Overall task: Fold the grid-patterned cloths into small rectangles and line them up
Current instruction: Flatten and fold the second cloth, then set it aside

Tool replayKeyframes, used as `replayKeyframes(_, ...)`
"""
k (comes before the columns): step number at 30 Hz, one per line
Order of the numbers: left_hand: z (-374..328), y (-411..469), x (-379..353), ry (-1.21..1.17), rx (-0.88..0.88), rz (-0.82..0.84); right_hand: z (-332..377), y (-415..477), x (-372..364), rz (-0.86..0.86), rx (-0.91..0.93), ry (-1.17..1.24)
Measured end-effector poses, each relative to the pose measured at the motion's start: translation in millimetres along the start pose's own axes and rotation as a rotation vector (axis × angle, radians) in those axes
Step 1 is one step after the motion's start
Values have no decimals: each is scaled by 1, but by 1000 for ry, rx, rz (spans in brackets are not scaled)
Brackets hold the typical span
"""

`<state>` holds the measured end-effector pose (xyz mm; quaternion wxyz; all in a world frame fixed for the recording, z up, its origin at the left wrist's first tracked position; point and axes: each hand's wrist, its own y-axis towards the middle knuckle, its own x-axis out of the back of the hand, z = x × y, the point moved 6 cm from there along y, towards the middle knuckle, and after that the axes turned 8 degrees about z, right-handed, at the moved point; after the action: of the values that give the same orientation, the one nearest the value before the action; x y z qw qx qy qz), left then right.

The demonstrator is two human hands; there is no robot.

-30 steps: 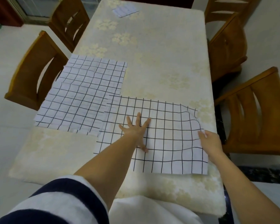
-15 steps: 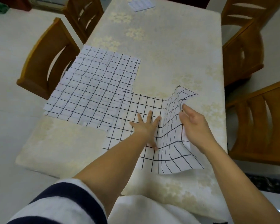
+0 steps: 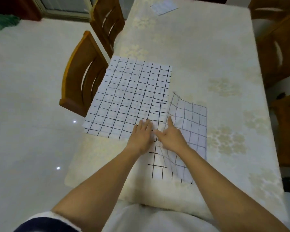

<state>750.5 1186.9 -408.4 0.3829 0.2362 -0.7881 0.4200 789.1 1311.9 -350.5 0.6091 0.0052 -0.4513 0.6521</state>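
On the table (image 3: 199, 47), under a cream flowered cover, the near cloth (image 3: 191, 128) lies at the near right. Its right part is turned over to the left, so the paler underside faces up, and a strip of its bold-lined face shows along its left and near edges. The left hand (image 3: 141, 135) lies flat with straight fingers held together, pressing where this cloth's left edge meets the large flat cloth (image 3: 131, 97). That second cloth is spread open to the left and farther off, its left edge reaching the table's side. The right hand (image 3: 172, 137), just beside the left one, rests on the left edge of the turned-over flap. Its index finger is straight, its thumb points left, and its other fingers are curled; whether they pinch the cloth I cannot tell. A small folded cloth (image 3: 164, 6) sits at the far end of the table. Wooden chairs (image 3: 84, 77) stand along both sides.
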Motion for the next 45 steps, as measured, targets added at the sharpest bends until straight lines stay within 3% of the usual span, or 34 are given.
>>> replayKeyframes(2,6,2,-1,67,-47,35,-5,-1,0,-16,42,98)
replayKeyframes(6,11,3,0,93,-114,72,-50,-8,19,-216,140,-155)
replayKeyframes(11,9,0,-7,154,-95,138,-101,-12,-7,52,86,-574)
replayKeyframes(17,9,2,-5,159,-25,160,-107,-14,-31,161,202,-732)
replayKeyframes(29,3,2,2,137,-7,178,-95,-13,-39,272,381,-801)
replayKeyframes(32,4,3,2,114,8,150,-87,-15,-35,235,447,-765)
replayKeyframes(35,4,3,2,140,6,138,-84,-1,-9,22,376,-627)
replayKeyframes(37,3,5,2,153,9,159,-86,13,3,-32,276,-623)
replayKeyframes(41,-1,8,2,218,24,201,-99,29,1,98,166,-696)
replayKeyframes(45,-1,8,2,210,27,189,-114,15,-9,138,234,-749)
